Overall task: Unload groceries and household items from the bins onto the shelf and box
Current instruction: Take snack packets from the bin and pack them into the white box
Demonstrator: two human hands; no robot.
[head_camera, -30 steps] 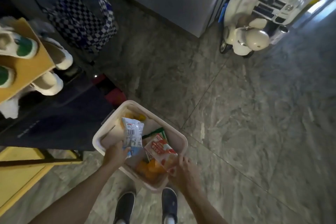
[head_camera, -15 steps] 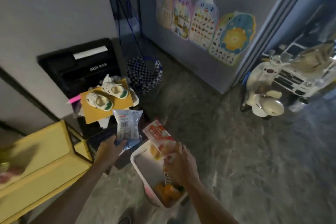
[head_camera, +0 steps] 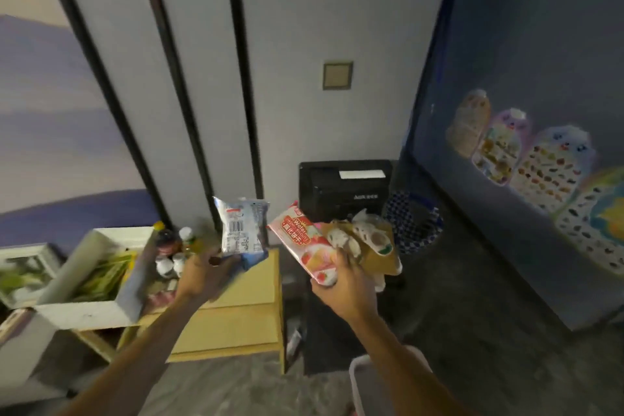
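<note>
Yellow shelf (head_camera: pixel 236 317) waited below, so we held the blue packet (head_camera: pixel 241 230) tight in our left hand (head_camera: pixel 202 272) and the wafer pack (head_camera: pixel 304 243) tight in our right hand (head_camera: pixel 344 294), up high over it, ready to put down.

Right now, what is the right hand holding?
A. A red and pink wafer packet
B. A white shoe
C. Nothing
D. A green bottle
A: the right hand grips the red and pink wafer packet by its lower end, held up in the air, while the left hand holds a blue and white packet.
</note>
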